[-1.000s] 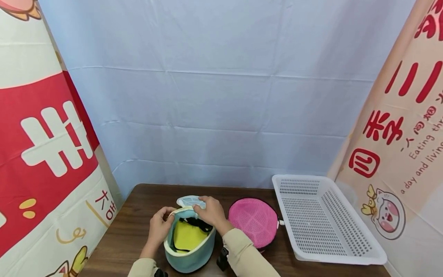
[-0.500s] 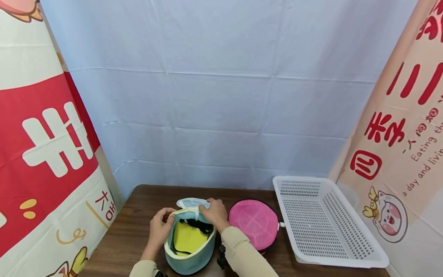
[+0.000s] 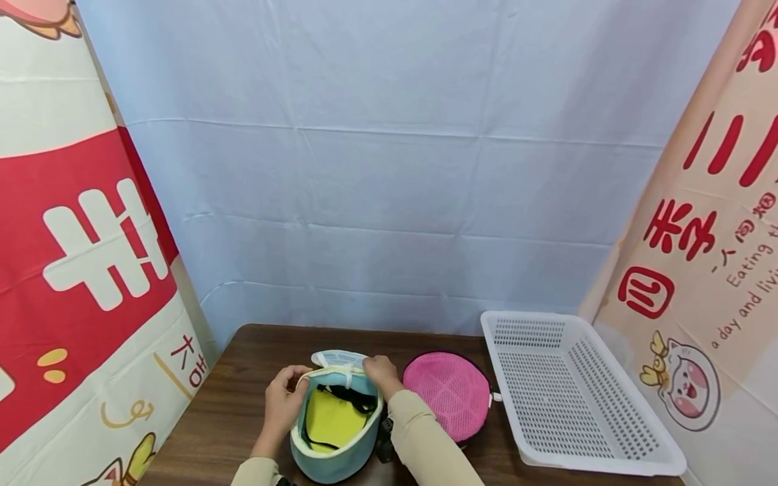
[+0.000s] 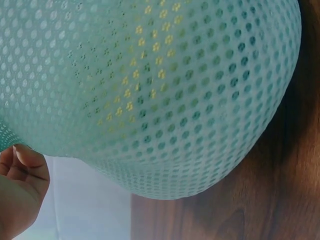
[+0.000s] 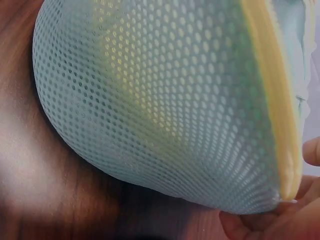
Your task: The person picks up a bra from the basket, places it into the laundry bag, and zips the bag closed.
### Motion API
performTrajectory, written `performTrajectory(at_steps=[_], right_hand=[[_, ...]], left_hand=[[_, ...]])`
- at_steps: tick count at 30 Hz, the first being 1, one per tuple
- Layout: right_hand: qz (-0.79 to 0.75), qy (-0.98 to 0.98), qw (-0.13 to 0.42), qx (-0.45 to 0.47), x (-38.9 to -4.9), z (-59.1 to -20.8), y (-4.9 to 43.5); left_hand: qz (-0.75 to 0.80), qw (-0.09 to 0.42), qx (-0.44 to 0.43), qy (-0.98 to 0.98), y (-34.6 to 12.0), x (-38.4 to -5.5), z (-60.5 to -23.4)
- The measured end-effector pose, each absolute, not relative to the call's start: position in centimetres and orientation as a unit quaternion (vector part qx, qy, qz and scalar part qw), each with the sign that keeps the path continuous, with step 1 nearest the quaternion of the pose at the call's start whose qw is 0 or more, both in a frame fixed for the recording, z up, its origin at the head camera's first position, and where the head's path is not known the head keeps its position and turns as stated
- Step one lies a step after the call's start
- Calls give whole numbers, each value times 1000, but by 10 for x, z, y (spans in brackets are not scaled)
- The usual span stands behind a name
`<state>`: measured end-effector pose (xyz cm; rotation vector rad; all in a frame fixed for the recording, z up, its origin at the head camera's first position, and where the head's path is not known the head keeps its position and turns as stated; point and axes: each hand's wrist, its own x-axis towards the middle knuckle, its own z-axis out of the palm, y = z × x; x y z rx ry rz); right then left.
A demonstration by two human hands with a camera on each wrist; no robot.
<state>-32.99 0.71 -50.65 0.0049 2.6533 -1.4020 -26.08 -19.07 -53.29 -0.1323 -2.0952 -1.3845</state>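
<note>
A light blue-green mesh laundry bag [image 3: 331, 467] with a pale yellow zip edge stands on the table, its lid [image 3: 337, 358] folded back behind the opening. Within lies a yellow piece of fabric [image 3: 334, 420] with black straps [image 3: 360, 400]; its kind is hard to tell. My left hand [image 3: 284, 399] pinches the rim at the back left. At the back right, my right hand [image 3: 383, 376] holds the rim, its fingertips partly hidden. Up close in the right wrist view, fingers [image 5: 300, 217] curl at the end of the yellow zip [image 5: 280, 110].
A round pink mesh bag [image 3: 450, 391] lies right of the blue-green one, near my right sleeve. Farther right stands a white plastic basket [image 3: 574, 405]. The brown wooden table [image 3: 225, 405] backs onto a light blue cloth [image 3: 389, 202], with printed cloths on both sides.
My right hand has slid from the folded lid rightward and down along the rim, uncovering more of the lid. The left hand keeps its pinch at the back left.
</note>
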Motion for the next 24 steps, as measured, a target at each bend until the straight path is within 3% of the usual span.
performTrajectory(at_steps=[7, 12, 24], right_hand=[[-527, 849, 33, 25, -331, -515, 8], [-549, 834, 39, 19, -332, -516, 11], [-615, 787, -45, 30, -332, -524, 11]], left_hand=[[-526, 310, -55, -790, -191, -260, -531], [-516, 314, -53, -795, -191, -258, -529], [-516, 294, 2, -805, -193, -258, -529]])
